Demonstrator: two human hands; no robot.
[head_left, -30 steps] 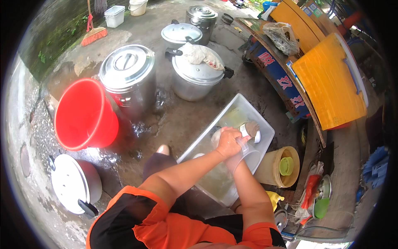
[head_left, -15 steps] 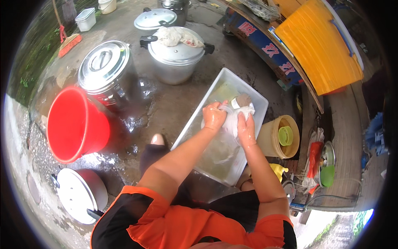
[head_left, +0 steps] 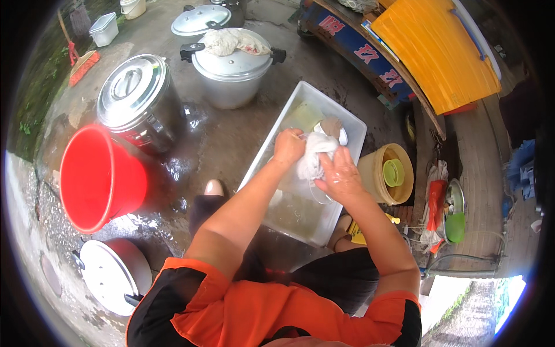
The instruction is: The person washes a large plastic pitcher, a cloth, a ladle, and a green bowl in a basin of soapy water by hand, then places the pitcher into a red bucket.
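Note:
Over a white rectangular tub (head_left: 254, 169) of cloudy water, my two hands are close together. My left hand (head_left: 289, 147) is closed, pinching the edge of a see-through, round-rimmed piece (head_left: 321, 198) whose exact kind I cannot make out. A wet, bunched white cloth (head_left: 315, 154) lies against it. My right hand (head_left: 342, 174) presses on the cloth from the right, thumb and fingers around its side. Just beyond the cloth, a brown round thing (head_left: 332, 126) with a white edge sits in the tub, partly covered.
Left stand a red bucket (head_left: 87, 179), a lidded steel pot (head_left: 128, 95) and a white-lidded pot (head_left: 107, 276). Ahead is a pressure cooker (head_left: 231, 81) with a cloth on its lid. Right are a beige bucket (head_left: 374, 173) holding green bowls and a yellow crate (head_left: 433, 55). The ground is wet.
My right hand has turned, its back now facing up over the cloth. The cloth is more bunched, and a clear rim shows below it. My left hand keeps its grip. The whole view has shifted slightly.

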